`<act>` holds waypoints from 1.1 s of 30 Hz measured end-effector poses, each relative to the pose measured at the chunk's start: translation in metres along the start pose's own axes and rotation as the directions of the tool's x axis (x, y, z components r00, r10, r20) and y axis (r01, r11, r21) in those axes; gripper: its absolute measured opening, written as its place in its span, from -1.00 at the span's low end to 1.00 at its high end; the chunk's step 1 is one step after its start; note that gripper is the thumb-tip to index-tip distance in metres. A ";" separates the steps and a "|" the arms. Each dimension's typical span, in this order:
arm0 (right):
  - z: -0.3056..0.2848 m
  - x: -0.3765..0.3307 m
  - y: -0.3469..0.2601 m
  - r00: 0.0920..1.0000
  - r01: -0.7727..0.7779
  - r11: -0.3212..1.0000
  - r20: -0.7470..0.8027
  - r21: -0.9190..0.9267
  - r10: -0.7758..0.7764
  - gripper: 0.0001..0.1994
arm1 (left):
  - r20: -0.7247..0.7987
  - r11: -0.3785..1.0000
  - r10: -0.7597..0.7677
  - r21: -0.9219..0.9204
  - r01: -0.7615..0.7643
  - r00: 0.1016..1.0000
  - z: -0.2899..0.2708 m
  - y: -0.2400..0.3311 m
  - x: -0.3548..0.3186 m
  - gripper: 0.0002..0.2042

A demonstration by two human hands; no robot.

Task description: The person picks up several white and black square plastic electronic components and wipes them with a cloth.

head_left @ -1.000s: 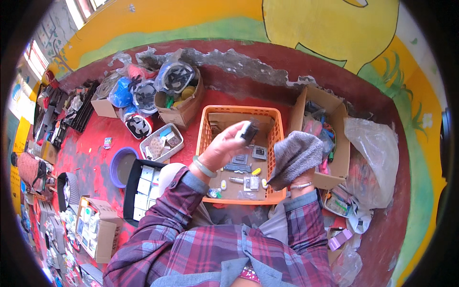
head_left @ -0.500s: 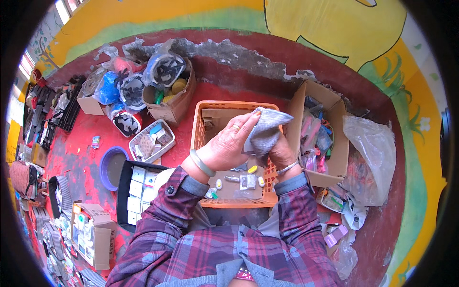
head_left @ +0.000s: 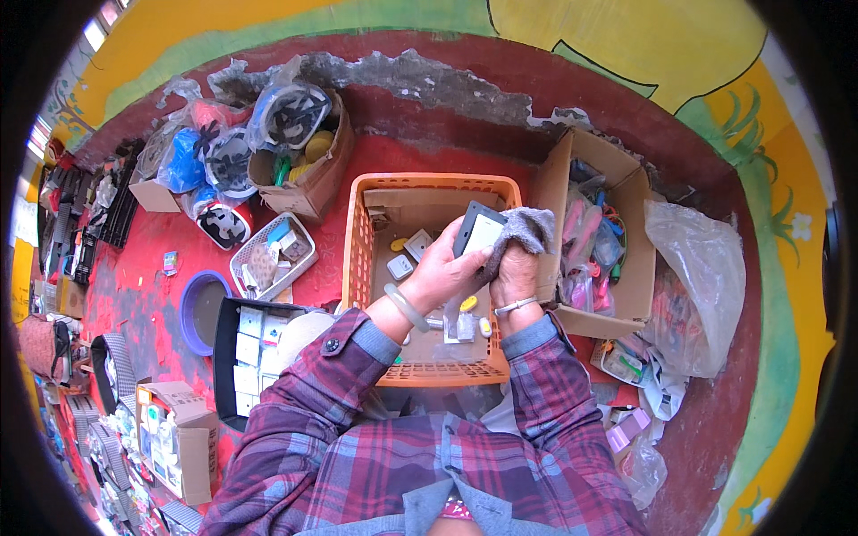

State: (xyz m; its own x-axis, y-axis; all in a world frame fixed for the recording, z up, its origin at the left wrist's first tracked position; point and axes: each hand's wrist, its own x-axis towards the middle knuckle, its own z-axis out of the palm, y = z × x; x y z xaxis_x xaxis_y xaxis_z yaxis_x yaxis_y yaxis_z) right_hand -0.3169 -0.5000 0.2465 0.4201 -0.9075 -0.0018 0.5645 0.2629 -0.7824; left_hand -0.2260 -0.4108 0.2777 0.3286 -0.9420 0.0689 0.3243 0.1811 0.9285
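Observation:
My left hand (head_left: 436, 275) grips a flat rectangular object with a dark rim and a pale face (head_left: 483, 234); its exact kind I cannot make out. A crumpled grey cloth (head_left: 529, 229) is in my right hand (head_left: 515, 279), pressed against the object's right side. Both hands are above an orange plastic basket (head_left: 356, 234). Inside it, a white rounded item (head_left: 399, 266), a small yellow item (head_left: 469, 304) and a clear piece (head_left: 458, 329) lie on cardboard. My forearms hide part of the basket.
Right of the basket stands an open cardboard box (head_left: 617, 317) of colourful bagged items. To the left are a black tray of white boxes (head_left: 246, 380), a purple basin (head_left: 189, 335) and a white basket (head_left: 308, 261). Another carton (head_left: 308, 198) and bagged helmets (head_left: 231, 165) stand farther back.
The cloth has come off the object's face and bunched to the right, exposing the pale surface. Both hands have moved slightly lower, and the view has shifted a little.

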 end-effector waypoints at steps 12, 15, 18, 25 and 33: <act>0.000 0.029 -0.050 0.973 -0.113 0.957 0.223 0.268 0.052 -0.54 | -0.121 0.864 -0.071 -0.504 0.000 0.990 -0.037 0.037 0.008 -0.57; -0.005 0.021 -0.042 0.922 0.264 0.960 0.318 -0.096 -0.222 -0.52 | -0.100 0.862 -0.130 -0.503 0.062 0.986 -0.037 0.039 0.015 -0.61; 0.008 0.014 -0.016 0.721 0.693 0.374 0.589 -0.616 -0.366 -0.47 | 0.065 0.754 -0.307 -0.592 0.284 0.950 -0.005 0.032 0.012 -0.53; 0.000 0.007 0.010 0.882 0.436 0.597 0.450 -0.673 -0.137 -0.61 | -0.040 0.841 -0.389 -0.422 0.338 0.920 -0.012 0.021 0.003 -0.55; -0.053 0.058 0.049 0.888 0.391 0.721 0.441 -0.571 -0.132 -0.73 | 0.103 0.974 -0.225 0.041 0.222 0.969 -0.022 0.027 0.004 -0.54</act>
State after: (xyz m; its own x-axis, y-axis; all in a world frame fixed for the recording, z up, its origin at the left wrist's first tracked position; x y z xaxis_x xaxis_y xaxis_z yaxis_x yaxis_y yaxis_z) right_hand -0.3023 -0.5568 0.1755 0.6117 -0.6958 0.3765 0.1656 -0.3527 -0.9210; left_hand -0.1962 -0.4034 0.2952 0.1543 -0.9825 -0.1044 0.3524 -0.0439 0.9348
